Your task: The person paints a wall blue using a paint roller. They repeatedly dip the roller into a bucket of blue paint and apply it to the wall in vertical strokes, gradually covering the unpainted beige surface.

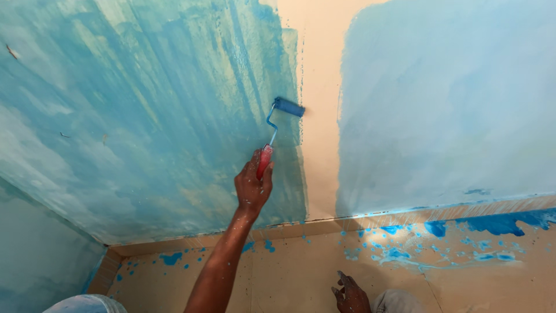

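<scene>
Right hand (252,186) fingers (267,174) wrap roller (288,106) handle; wall (145,116) sits right past the fingers, roller head touching it, no room forward. Above, left and right of the fingers wall face is flat, nothing sticks out. Bare strip (318,87) lies right of the roller. Below the fingers, baseboard (405,215) then floor (289,272), open, only paint splatter (399,253). Side wall (35,255) closes corner far left. Left hand (350,295) rests on floor below right of fingers, beside knee (399,301).

No packages, labels, signs or screens appear anywhere (walls and floor included).
</scene>
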